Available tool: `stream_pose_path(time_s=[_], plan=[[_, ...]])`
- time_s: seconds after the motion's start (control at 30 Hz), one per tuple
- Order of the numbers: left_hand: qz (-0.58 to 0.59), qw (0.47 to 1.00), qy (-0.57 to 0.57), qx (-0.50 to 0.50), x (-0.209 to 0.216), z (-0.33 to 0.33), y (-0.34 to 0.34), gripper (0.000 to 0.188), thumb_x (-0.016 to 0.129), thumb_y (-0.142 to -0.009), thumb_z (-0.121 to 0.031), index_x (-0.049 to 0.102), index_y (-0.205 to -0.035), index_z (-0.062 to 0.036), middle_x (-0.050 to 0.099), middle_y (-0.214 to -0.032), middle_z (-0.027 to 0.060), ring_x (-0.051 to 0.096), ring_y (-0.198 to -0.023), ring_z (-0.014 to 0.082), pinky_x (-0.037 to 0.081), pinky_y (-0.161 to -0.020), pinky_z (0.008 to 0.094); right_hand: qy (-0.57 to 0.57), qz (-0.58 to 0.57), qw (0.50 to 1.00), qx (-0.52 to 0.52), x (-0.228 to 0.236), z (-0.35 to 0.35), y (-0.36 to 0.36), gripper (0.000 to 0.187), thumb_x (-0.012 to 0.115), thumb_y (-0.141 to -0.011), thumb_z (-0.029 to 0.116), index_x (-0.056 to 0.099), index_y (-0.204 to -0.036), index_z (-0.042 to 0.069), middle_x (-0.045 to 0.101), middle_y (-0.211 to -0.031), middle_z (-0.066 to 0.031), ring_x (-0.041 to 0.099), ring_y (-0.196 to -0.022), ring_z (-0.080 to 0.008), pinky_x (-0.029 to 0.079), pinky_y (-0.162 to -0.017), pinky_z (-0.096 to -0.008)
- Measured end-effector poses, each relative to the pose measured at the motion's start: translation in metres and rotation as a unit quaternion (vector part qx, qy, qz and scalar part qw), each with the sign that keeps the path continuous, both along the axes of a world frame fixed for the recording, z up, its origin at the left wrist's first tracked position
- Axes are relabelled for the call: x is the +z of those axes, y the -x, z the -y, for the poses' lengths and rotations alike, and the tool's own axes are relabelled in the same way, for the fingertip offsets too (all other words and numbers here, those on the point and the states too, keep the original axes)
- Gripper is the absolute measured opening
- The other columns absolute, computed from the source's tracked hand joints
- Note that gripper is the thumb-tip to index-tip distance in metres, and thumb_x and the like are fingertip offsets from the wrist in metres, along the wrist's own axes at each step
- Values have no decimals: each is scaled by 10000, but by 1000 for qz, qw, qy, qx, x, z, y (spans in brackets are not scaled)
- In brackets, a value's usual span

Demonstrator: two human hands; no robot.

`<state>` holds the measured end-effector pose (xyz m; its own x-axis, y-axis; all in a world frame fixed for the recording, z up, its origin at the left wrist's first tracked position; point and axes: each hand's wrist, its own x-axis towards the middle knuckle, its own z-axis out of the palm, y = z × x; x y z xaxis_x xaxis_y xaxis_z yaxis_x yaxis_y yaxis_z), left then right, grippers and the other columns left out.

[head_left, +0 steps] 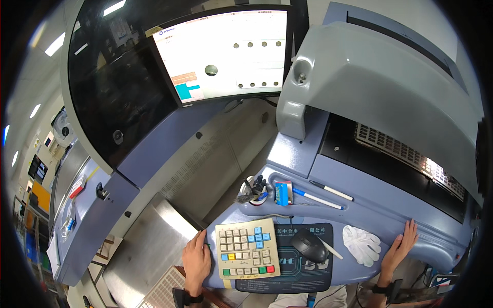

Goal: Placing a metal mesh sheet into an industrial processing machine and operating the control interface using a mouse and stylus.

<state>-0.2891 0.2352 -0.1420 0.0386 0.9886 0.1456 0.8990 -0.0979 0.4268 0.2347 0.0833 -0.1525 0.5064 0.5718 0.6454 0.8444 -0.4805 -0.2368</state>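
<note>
My left hand [196, 261] rests against the left edge of the blue desk, beside a beige keypad [245, 249] with white, blue, yellow, green and red keys. Its fingers lie extended and it holds nothing. On the right, my right hand [400, 246] lies with fingers stretched out on the blue machine surface, also without an object. Nearest to it is a white glove [361, 245], lying flat. Between the hands, a black mouse [309, 245] sits on a dark printed mouse pad [303, 280], with a pale pen-like stick [332, 249] beside it.
Behind the keypad stand a cup of pens and a brush [251, 192], a blue-and-red small box [283, 193] and two pens, one a blue-capped pen [318, 199]. A lit monitor [221, 56] is at the back. A grey machine hood [380, 77] overhangs a perforated panel [395, 149] at right.
</note>
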Motion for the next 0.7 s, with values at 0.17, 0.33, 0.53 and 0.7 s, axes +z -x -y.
stream_pose_path(time_s=[0.17, 0.33, 0.53, 0.7], plan=[[-2, 1000, -9, -3, 0, -1, 0, 442, 490, -956, -118, 550, -1391, -77, 586, -1370, 171, 557, -1229, 345, 416, -1054, 458, 0, 12, 1000, -1, -2, 1, -3, 460, 336, -1073, 203, 485, -1433, -41, 460, -1526, -181, 329, -1475, -354, 128, -1234, -512], [-3, 1000, -12, -2, -1, -1, 0, 443, 490, -955, -118, 551, -1391, -78, 594, -1361, 169, 561, -1225, 344, 422, -1047, 458, 0, 20, 1000, 0, -5, -1, -7, 457, 342, -1074, 205, 481, -1441, -29, 457, -1530, -174, 331, -1475, -350, 126, -1236, -509], [3, 1000, -22, -3, -3, 1, 4, 435, 490, -957, -125, 554, -1384, -77, 602, -1353, 166, 573, -1212, 345, 429, -1040, 462, -2, 23, 1000, 12, -6, -2, -7, 454, 336, -1079, 209, 481, -1448, -12, 455, -1534, -162, 325, -1478, -347, 129, -1235, -509], [2, 999, -33, -1, 0, 6, 9, 415, 483, -966, -133, 559, -1372, -86, 615, -1339, 170, 593, -1183, 356, 447, -1023, 456, -6, 37, 999, 8, 2, -3, 2, 431, 412, -1064, 175, 492, -1441, -18, 506, -1489, -170, 381, -1443, -359, 197, -1219, -482]])
